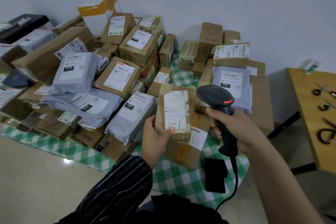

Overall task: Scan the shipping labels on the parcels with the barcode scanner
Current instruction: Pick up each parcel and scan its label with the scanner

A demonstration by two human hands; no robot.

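Upright scanner (218, 96), nose leftward, parcel (175, 110) upright

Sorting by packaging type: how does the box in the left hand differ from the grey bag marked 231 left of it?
The held box is brown cardboard; the grey bag is soft plastic. The left hand holds the box up; the bag lies on the pile. The box's label is worn, hand-marked; the bag's is clean. Both bear white labels.
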